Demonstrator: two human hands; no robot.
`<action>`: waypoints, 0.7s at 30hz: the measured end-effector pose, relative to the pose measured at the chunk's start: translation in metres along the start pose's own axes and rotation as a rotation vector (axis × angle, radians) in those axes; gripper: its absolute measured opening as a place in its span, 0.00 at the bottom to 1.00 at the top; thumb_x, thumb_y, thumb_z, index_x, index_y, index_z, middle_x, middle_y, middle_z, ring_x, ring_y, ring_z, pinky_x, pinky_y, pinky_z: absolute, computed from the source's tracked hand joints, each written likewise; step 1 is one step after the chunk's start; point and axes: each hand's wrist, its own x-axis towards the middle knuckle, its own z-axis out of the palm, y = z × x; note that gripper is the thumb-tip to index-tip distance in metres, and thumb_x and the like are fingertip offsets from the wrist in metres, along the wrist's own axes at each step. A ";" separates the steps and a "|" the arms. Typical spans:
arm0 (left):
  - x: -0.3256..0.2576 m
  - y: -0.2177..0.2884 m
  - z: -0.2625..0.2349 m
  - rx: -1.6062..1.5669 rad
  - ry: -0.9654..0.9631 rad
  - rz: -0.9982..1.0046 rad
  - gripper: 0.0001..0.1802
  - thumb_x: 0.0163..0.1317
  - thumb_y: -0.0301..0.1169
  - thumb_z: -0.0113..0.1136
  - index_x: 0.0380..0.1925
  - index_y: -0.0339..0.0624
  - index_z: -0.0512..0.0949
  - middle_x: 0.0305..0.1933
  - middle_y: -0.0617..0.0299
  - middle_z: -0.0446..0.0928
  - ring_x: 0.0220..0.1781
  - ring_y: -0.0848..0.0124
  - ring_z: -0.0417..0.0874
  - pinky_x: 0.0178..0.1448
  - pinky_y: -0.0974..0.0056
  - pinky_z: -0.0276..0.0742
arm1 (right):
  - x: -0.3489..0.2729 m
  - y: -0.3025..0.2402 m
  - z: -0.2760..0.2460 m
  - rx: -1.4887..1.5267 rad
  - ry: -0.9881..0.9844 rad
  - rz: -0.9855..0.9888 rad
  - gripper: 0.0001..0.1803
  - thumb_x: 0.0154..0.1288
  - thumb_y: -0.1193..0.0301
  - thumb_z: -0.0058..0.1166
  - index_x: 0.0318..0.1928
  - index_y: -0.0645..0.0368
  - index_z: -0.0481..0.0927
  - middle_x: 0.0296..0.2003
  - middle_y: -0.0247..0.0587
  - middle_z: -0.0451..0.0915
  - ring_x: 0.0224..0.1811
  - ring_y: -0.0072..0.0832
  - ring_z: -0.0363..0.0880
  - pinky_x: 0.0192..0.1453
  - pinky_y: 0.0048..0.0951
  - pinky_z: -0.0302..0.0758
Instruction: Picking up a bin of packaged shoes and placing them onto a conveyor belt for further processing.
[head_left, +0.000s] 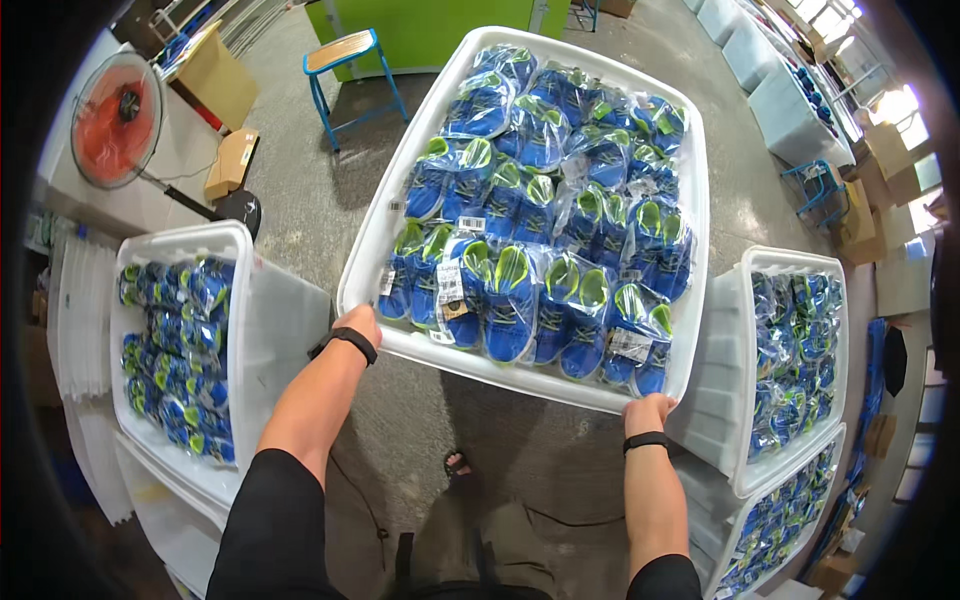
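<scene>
A large white plastic bin [470,362] stands in front of me, filled with blue shoes [511,300] that have lime-green linings. The shoes are packed in clear plastic bags, some with white labels. My left hand [357,325] grips the bin's near left corner, its fingers mostly hidden behind the rim. At the near right corner my right hand [648,410] is closed on the same rim. Both wrists wear dark bands. The bin sits slightly turned, its right near corner closer to me.
Another white bin of bagged shoes [245,300] stands at left, with two more bins [745,370] at right. A fan [118,120], a blue-legged stool [340,52] and a green cabinet [440,35] are farther off. A dark cable [575,521] lies on the floor near my foot.
</scene>
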 end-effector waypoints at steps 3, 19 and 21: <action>0.000 0.014 0.003 -0.423 0.138 -0.240 0.21 0.60 0.35 0.51 0.43 0.25 0.79 0.43 0.37 0.81 0.45 0.51 0.84 0.49 0.55 0.77 | -0.023 0.011 0.004 -0.038 0.057 0.061 0.48 0.70 0.37 0.42 0.65 0.76 0.67 0.68 0.56 0.68 0.65 0.49 0.72 0.69 0.39 0.69; 0.065 -0.071 -0.040 -0.690 -0.843 -0.224 0.16 0.65 0.44 0.67 0.46 0.46 0.81 0.37 0.65 0.79 0.38 0.68 0.80 0.43 0.60 0.80 | 0.038 0.067 -0.013 0.070 -0.235 -0.112 0.43 0.71 0.42 0.47 0.66 0.73 0.66 0.66 0.56 0.69 0.63 0.51 0.73 0.67 0.50 0.71; 0.055 -0.059 -0.138 -0.666 -0.718 -0.368 0.19 0.66 0.47 0.66 0.45 0.45 0.78 0.37 0.66 0.77 0.38 0.71 0.79 0.44 0.61 0.80 | -0.031 0.086 -0.003 -0.029 -0.261 -0.017 0.45 0.70 0.43 0.47 0.70 0.72 0.60 0.71 0.56 0.62 0.69 0.50 0.67 0.72 0.49 0.65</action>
